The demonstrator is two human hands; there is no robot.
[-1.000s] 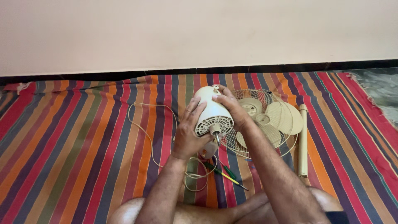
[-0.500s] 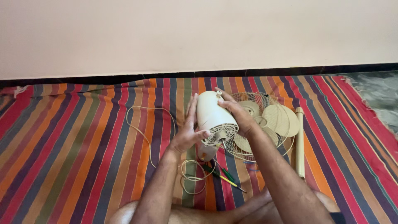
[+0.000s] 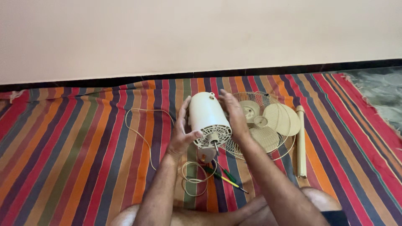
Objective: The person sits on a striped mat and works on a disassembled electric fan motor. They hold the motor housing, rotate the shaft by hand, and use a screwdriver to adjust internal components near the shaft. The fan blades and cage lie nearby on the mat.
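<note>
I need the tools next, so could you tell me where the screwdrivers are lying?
In the head view, the screwdrivers lie on the striped mat, just below the fan motor, between the forearms, beside the coiled cord.

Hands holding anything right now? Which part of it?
Yes: both hands clasp the cream fan motor housing by its sides, left hand on its left flank, right hand on its right, shaft end toward the camera.

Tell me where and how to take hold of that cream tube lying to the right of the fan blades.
Probably best taken around the middle of the cream tube, coming from above, with fingers on its long left and right sides. It lies flat on the striped mat, end pointing to the wall, clear of the fan blades. Both the left hand and right hand hold the motor housing.
</note>
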